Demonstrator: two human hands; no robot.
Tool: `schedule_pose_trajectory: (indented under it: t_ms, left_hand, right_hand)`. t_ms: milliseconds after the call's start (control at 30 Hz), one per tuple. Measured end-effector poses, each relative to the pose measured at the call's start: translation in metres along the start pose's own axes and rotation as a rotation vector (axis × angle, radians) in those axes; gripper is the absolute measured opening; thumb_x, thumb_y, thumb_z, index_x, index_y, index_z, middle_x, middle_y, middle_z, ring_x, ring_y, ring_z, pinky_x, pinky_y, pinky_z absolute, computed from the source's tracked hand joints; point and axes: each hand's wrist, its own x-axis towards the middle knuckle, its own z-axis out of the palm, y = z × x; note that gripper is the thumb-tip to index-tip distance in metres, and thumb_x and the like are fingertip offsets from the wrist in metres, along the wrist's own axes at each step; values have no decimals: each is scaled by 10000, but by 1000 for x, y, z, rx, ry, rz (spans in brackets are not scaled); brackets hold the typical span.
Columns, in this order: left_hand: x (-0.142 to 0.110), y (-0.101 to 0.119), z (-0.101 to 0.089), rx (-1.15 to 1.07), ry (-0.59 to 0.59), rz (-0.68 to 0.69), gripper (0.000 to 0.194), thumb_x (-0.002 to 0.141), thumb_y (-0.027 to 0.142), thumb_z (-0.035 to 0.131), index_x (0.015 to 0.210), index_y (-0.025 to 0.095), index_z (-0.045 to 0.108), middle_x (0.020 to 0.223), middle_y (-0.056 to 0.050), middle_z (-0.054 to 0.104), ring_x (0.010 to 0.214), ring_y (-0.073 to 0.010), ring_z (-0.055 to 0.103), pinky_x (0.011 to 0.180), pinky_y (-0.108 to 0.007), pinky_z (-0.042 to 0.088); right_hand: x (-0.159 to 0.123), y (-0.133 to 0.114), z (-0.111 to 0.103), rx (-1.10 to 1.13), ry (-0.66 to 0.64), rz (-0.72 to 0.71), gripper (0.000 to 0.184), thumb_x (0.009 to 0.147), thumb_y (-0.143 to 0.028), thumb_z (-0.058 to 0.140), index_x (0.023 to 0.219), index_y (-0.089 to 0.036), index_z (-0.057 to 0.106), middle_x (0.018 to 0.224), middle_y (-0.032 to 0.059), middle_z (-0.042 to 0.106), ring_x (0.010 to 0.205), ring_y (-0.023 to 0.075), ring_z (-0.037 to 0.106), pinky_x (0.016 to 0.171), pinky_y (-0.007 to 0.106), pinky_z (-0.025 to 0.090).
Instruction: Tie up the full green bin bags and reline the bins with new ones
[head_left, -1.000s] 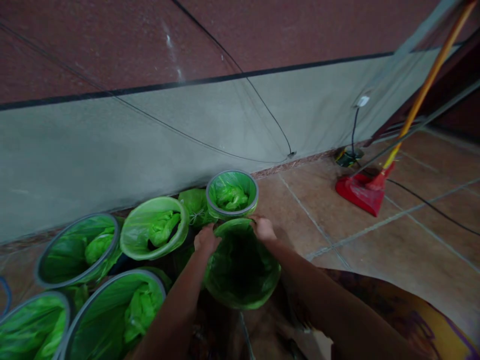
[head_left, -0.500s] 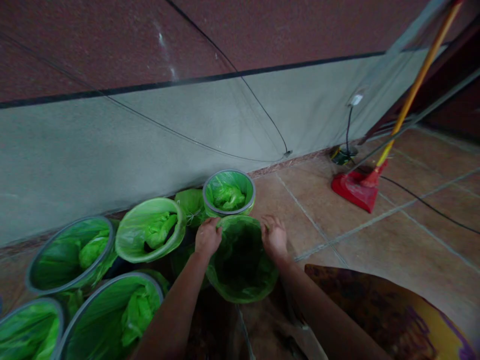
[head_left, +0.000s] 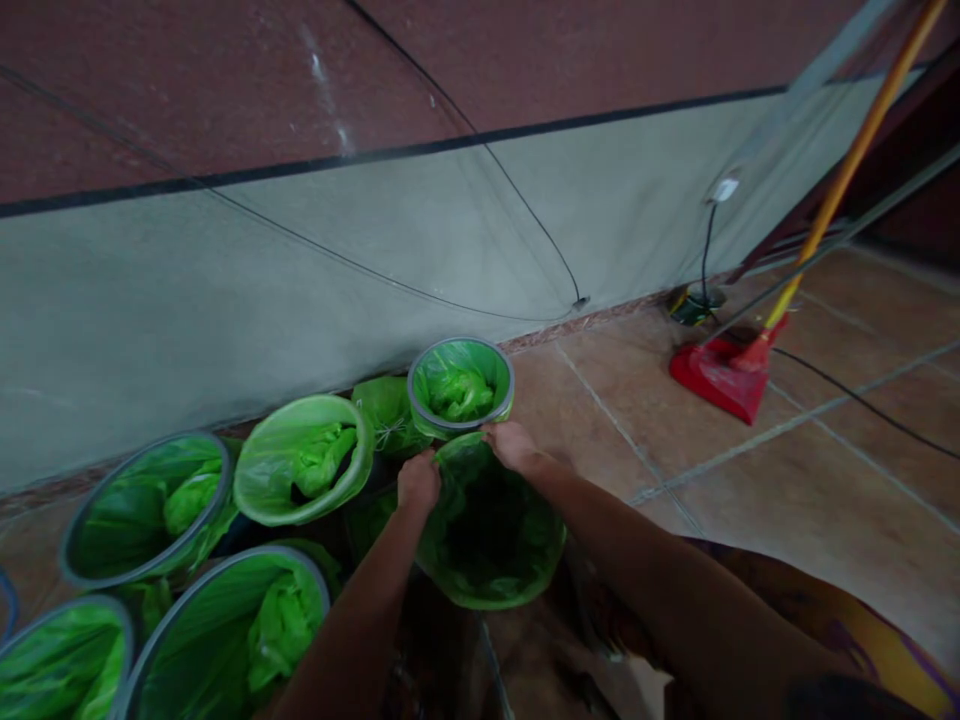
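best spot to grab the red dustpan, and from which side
Probably the upper, orange part of its handle, from the side facing away from the wall. The handle slants up long and slim, while the dustpan's red scoop sits low on the floor. Gripping above where the grey rod crosses the handle should avoid snagging it.

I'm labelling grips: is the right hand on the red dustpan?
No, the right hand is at the rim of a green-lined bin, apart from the red dustpan.

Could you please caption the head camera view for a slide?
Left hand and right hand grip a green-lined bin beside other lined bins, with a red dustpan on the tiled floor.
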Motion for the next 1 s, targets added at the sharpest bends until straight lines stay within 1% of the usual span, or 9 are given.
schedule_pose_trajectory:
  t_ms: [133,233,300,467,533,600,700,867,1000]
  left_hand:
    - [-2,-3,-6,-28,-45,-31,390,949,320,452,1277,143,567,1269,-140,654,1204,-225,600,1002,-293,431]
    - [-2,-8,-17,-97,-56,-55,657,867,410,594,1424,104,424,1397,-179,557,1285,-252,540,1031,-311,418]
    - [-2,-12,-26,-130,-48,-56,741,823,411,645,1446,98,395,1430,-189,523,1315,-266,511,1043,-326,414]
    - [-2,-11,-36,-175,-18,11,664,837,375,633,1405,75,463,1411,-199,539,1295,-283,529,1067,-346,401]
    - [-3,-6,-34,-191,18,44,576,875,353,589,1378,86,502,1378,-181,574,1267,-267,552,1069,-339,401]
    - [-4,0,-29,-206,80,84,471,919,323,526,1339,110,546,1344,-152,607,1237,-240,574,1067,-324,404]
    - [-3,8,-19,-225,173,165,364,960,264,445,1265,151,608,1287,-103,653,1193,-196,599,1056,-287,412]
    - [0,12,-5,-163,191,239,343,986,252,381,1205,179,635,1204,-79,694,1129,-175,628,1029,-268,423]
    - [0,10,0,-10,64,205,301,976,240,388,1111,187,651,1083,-89,725,1046,-196,667,942,-293,466]
  right_hand:
    - [-11,3,-2,17,47,116,290,960,-280,475,1099,-178,710,1066,131,735,999,222,676,841,270,457]
    - [-33,16,2,58,143,318,314,964,-271,452,1094,-164,717,1049,149,737,994,234,683,829,279,465]
    - [-53,27,10,102,211,468,340,969,-270,426,1079,-153,725,1032,158,739,984,243,690,813,286,474]
    - [-100,40,33,293,248,640,362,925,-287,495,1191,-118,673,1054,150,732,1004,258,690,823,297,500]
    - [-109,36,36,305,283,655,495,880,-329,575,1310,-86,589,1148,170,699,1065,281,666,866,319,502]
    - [-107,28,29,257,379,612,568,876,-341,585,1374,-75,529,1268,190,637,1159,296,612,945,343,475]
    - [-85,12,6,193,439,404,418,949,-278,456,1312,-129,602,1322,153,613,1208,262,575,1025,335,419]
    - [-37,-4,-18,140,232,9,344,972,-245,426,1205,-221,677,1206,70,696,1130,189,619,970,254,426]
    - [-23,2,-12,77,23,-29,304,973,-265,444,1081,-200,720,1108,86,734,1020,188,667,882,232,446]
